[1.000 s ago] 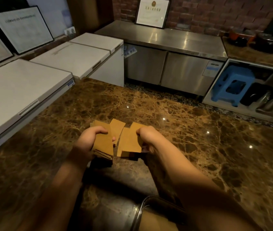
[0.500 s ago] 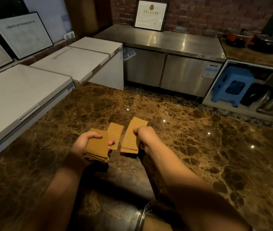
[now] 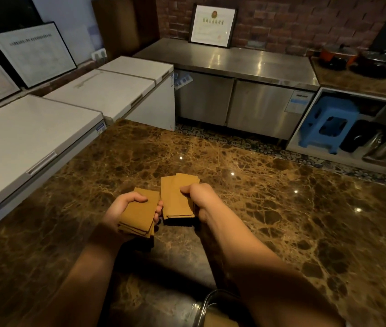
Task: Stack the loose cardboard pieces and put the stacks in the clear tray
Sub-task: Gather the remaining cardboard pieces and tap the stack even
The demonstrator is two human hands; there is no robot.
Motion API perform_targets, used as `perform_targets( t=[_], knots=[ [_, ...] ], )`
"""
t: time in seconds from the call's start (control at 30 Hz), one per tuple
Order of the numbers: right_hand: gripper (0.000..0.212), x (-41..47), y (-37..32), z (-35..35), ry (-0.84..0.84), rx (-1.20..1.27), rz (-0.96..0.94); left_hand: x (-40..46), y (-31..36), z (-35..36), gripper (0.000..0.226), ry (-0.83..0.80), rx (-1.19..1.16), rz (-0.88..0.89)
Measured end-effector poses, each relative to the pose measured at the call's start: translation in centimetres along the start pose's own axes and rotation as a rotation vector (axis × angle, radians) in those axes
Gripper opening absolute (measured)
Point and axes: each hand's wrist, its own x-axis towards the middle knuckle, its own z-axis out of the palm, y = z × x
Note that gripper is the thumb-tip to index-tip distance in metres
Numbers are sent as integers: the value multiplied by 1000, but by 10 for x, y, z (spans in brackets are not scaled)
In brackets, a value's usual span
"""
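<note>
My left hand (image 3: pixel 121 208) grips a stack of tan cardboard pieces (image 3: pixel 139 214) a little above the brown marble counter (image 3: pixel 281 220). Just to its right, my right hand (image 3: pixel 199 197) holds a second cardboard stack (image 3: pixel 175 199), whose far pieces are fanned slightly out of line. The two stacks sit side by side, almost touching. At the bottom edge, under my right forearm, the curved rim of the clear tray (image 3: pixel 205 303) shows, with tan cardboard inside it; most of the tray is out of frame.
White chest freezers (image 3: pixel 34 138) run along the left of the counter. A steel cabinet (image 3: pixel 229 67) with a framed certificate stands behind it. At the far right a blue stool (image 3: pixel 328 121) sits in an open shelf.
The single loose piece that lay between the two stacks has joined my right hand's stack. Both stacks have tilted from edge-up to flatter, and sit closer together.
</note>
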Motion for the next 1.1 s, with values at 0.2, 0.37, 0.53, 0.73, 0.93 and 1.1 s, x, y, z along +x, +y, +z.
perform_targets(
  t=[0.2, 0.37, 0.53, 0.73, 0.93, 1.1],
  knots=[
    [28, -23, -7, -52, -17, 154, -118, 0, -12, 42, 83, -150, -10, 165],
    [23, -69, -20, -108, 7, 318, -240, -1, -22, 115, 37, -230, 30, 366],
    [18, -131, -26, -159, 74, 460, -354, 2, -36, 177, 35, -402, 60, 366],
    [16, -186, -19, -192, 113, 541, -406, 1, -56, 227, 53, -443, 146, 414],
    [27, -201, -6, -190, 114, 529, -422, -8, -79, 256, 44, -406, 140, 439],
    [31, -203, -1, -186, 135, 458, -444, -7, -80, 246, 53, -423, 96, 451]
  ],
)
